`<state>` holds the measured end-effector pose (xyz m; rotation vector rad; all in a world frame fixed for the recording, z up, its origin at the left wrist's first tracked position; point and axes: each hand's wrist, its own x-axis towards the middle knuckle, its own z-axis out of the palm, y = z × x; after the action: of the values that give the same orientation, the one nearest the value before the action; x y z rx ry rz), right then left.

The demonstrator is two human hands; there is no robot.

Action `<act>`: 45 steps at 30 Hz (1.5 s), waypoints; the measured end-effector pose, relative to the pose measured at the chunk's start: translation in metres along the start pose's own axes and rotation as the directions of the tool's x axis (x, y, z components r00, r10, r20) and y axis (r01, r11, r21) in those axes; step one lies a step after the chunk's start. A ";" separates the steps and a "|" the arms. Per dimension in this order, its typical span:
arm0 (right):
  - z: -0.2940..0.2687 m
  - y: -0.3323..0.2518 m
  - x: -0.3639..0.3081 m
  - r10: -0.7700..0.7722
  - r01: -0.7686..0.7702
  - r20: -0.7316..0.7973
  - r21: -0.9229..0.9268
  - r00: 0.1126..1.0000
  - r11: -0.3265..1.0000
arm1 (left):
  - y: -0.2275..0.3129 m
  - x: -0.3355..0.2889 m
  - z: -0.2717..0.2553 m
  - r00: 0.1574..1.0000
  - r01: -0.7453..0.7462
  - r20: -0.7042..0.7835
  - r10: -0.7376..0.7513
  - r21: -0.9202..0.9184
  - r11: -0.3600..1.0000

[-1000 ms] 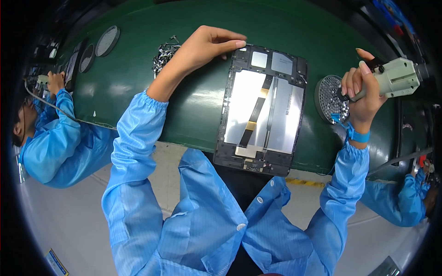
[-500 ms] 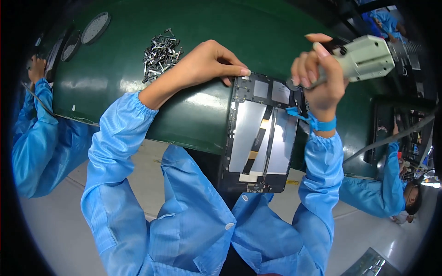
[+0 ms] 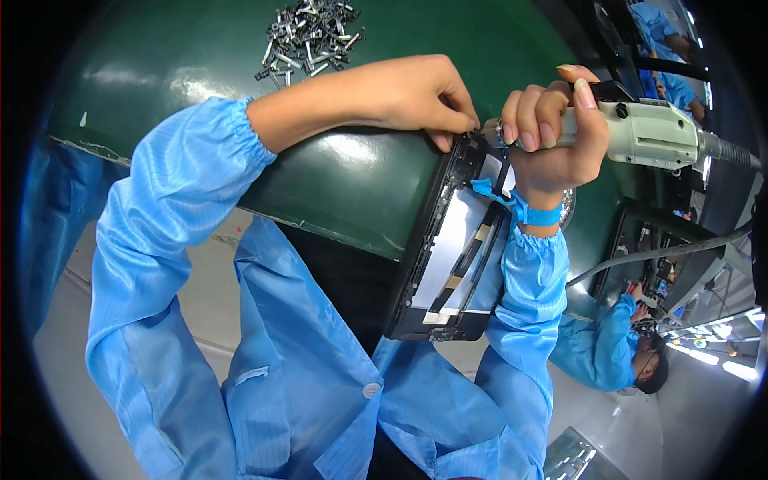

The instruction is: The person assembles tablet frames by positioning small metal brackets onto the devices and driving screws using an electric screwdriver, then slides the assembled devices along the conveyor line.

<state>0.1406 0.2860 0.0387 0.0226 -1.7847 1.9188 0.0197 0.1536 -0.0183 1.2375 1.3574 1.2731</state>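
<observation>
An opened tablet (image 3: 454,240) with bare internals, silver panels and a dark ribbon cable lies tilted across the table's near edge, its lower end overhanging towards my lap. My left hand (image 3: 424,96) is closed in a pinch at its far left corner; whether a small part is also between the fingers is hidden. In my right hand (image 3: 556,132) is a pale electric screwdriver (image 3: 652,132), held sideways with my thumb along its upper side. Its nose reaches that same corner, close beside my left fingertips. The exact tip is hard to make out.
A pile of small black and silver parts (image 3: 310,40) lies on the green table (image 3: 344,180) beyond my left forearm. A grey cable (image 3: 664,250) curves across the right side. Co-workers in blue sit at right (image 3: 600,352) and far right.
My right hand has brought the screwdriver's nose leftwards to the tablet's corner, beside my left fingers. The tablet is tilted more. The whole view has shifted, and the dishes at left have left it.
</observation>
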 end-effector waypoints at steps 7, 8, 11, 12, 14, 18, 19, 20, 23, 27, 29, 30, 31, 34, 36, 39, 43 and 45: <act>-0.004 0.010 0.001 -0.060 0.048 0.095 0.128 0.994 0.991 | -0.005 0.001 -0.002 1.000 0.026 0.010 -0.026 -0.024 0.999; -0.004 0.009 0.002 -0.049 0.036 0.094 0.128 0.994 0.991 | -0.006 0.002 -0.002 1.000 0.028 0.008 -0.028 -0.013 1.000; -0.001 0.012 0.002 -0.019 0.015 0.061 0.065 0.998 0.998 | -0.009 0.003 -0.001 0.999 -0.006 -0.036 0.005 -0.033 0.999; -0.002 0.013 0.002 -0.024 0.021 0.062 0.052 0.998 0.998 | -0.009 0.003 -0.002 0.999 -0.017 -0.041 0.017 -0.014 1.000; -0.003 0.012 0.001 -0.023 0.020 0.065 0.039 0.998 0.999 | -0.009 0.002 -0.001 0.999 -0.019 -0.041 0.019 -0.008 1.000; -0.002 0.014 -0.001 -0.018 0.016 0.034 0.069 0.999 0.997 | -0.007 0.001 0.000 1.000 -0.003 -0.028 0.003 -0.004 1.000; 0.000 0.013 -0.001 -0.025 0.024 0.037 0.054 0.999 0.998 | -0.006 0.001 -0.001 1.000 -0.004 -0.029 0.004 -0.004 1.000; 0.002 0.012 -0.001 -0.025 0.023 0.037 0.053 0.999 0.998 | -0.006 0.001 -0.001 1.000 -0.007 -0.027 0.007 0.002 1.000; 0.009 0.006 0.002 0.006 0.000 0.097 -0.066 0.995 0.998 | -0.007 0.002 -0.001 1.000 -0.004 -0.017 0.004 -0.004 1.000; -0.002 0.011 0.003 0.041 -0.041 0.090 -0.001 0.995 0.999 | -0.007 0.000 0.001 0.999 0.011 -0.030 -0.012 -0.018 1.000; -0.007 0.013 0.005 0.039 -0.042 0.170 0.012 0.985 0.999 | -0.006 0.000 0.001 1.000 0.016 -0.025 -0.017 -0.011 1.000; -0.008 0.013 0.005 0.036 -0.039 0.164 0.011 0.986 0.999 | -0.005 0.000 0.001 0.999 0.022 -0.026 -0.022 -0.005 1.000; -0.008 0.014 0.005 0.040 -0.045 0.175 0.024 0.984 0.999 | -0.005 -0.001 0.002 0.999 0.027 -0.027 -0.027 0.002 1.000; -0.013 0.015 0.007 0.051 -0.062 0.196 0.052 0.979 0.997 | -0.004 0.000 0.001 0.999 0.043 -0.033 -0.042 0.024 0.999; -0.014 0.015 0.007 0.033 -0.043 0.203 0.045 0.979 0.998 | -0.004 0.001 0.002 0.998 0.047 -0.031 -0.046 0.032 0.998; 0.001 0.010 0.000 0.108 -0.116 0.072 0.120 0.992 0.986 | -0.007 0.001 0.003 0.998 0.032 -0.052 -0.029 0.053 0.998; 0.011 0.003 0.000 0.210 -0.204 -0.058 0.096 0.976 0.974 | -0.007 0.002 0.002 0.999 0.021 -0.040 -0.019 0.042 0.999; -0.006 0.038 0.018 -0.057 -0.030 0.179 0.451 0.982 0.892 | -0.004 0.007 0.003 1.000 0.008 -0.030 -0.007 0.050 0.999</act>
<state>0.1123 0.2985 0.0089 0.3903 -1.3967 2.3466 0.0218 0.1610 -0.0228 1.2507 1.4214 1.2643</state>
